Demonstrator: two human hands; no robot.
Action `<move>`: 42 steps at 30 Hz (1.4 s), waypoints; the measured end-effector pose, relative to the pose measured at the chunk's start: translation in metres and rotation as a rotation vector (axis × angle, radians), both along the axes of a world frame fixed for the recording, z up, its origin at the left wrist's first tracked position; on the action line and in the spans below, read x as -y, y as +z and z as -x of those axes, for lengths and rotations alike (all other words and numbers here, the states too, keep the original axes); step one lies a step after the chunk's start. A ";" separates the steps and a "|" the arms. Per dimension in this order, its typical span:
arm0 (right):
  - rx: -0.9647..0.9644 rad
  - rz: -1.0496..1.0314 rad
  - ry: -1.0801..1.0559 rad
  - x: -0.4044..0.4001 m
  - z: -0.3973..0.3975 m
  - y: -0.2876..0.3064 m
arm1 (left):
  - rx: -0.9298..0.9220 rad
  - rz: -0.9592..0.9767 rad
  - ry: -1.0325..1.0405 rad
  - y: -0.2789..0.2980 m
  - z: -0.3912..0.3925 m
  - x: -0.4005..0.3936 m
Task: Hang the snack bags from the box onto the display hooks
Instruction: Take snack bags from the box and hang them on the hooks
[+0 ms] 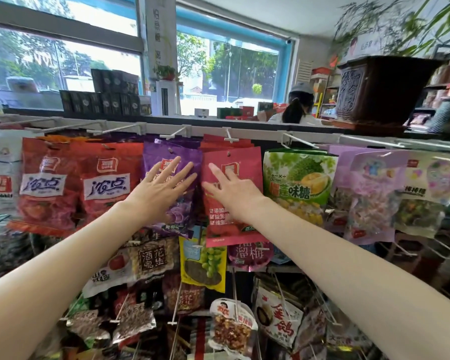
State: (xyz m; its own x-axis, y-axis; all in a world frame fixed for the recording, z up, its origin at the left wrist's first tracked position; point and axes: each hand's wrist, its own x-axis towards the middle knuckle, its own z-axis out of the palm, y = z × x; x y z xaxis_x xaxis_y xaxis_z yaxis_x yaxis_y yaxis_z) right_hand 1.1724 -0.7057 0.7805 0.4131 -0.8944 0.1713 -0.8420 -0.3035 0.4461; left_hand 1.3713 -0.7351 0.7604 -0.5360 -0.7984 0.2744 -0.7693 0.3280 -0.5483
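Both hands flat, fingers spread: left hand [164, 185] on the purple bag [172, 188], right hand [231, 188] on the pink bag [231, 203], top row; light, crinkly, slippery packs, best pinched near the hole

Both forearms are bare to the left hand [159, 188] and right hand [235, 194], no sleeves or jewellery.

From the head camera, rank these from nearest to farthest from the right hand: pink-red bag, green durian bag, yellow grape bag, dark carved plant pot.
1. Pink-red bag: under the right hand, touching it.
2. Green durian bag: just to its right.
3. Yellow grape bag: a row below, to its left.
4. Dark carved plant pot: up on the top ledge, far right.
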 end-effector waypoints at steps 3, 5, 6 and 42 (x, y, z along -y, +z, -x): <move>-0.076 0.021 -0.088 0.010 -0.005 -0.018 | 0.025 -0.021 0.040 0.004 0.008 0.008; -0.048 0.060 -0.114 0.015 -0.007 -0.030 | -0.010 -0.046 0.077 0.002 0.018 0.013; -0.025 0.076 -0.114 0.017 -0.008 -0.035 | -0.039 -0.050 0.100 -0.001 0.022 0.016; 0.494 0.131 0.309 0.039 -0.024 0.028 | -1.137 0.399 -0.042 0.038 -0.010 0.022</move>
